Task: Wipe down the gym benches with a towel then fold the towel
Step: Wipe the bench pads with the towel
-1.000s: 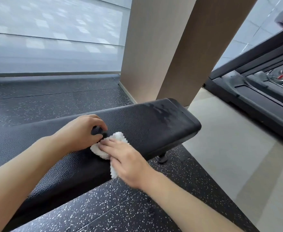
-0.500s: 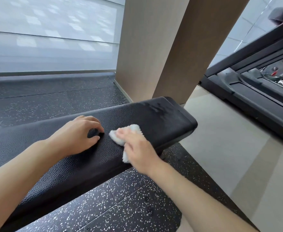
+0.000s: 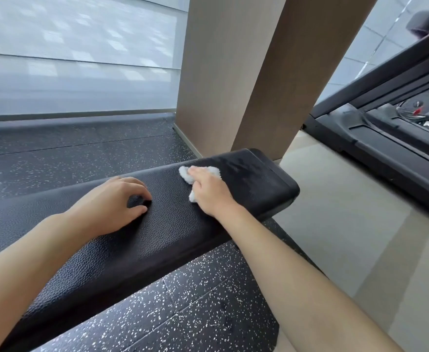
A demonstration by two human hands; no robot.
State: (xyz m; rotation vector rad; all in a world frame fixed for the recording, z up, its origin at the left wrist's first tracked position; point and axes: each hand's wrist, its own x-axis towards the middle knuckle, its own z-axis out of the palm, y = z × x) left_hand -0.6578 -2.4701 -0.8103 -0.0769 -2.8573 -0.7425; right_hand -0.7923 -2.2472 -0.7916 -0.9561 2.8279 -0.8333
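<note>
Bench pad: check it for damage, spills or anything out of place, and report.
Nothing stands out as damaged. The bench pad shows no tear or spill; the duller streaky patch near its far end looks like wiping marks. The right hand presses the white towel there, and the left hand rests on the pad.

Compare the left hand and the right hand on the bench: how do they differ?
The right hand presses the white towel flat near the bench's far end. The left hand holds nothing, fingers curled, braced nearer mid-bench. Both rest on the black padded top.
</note>
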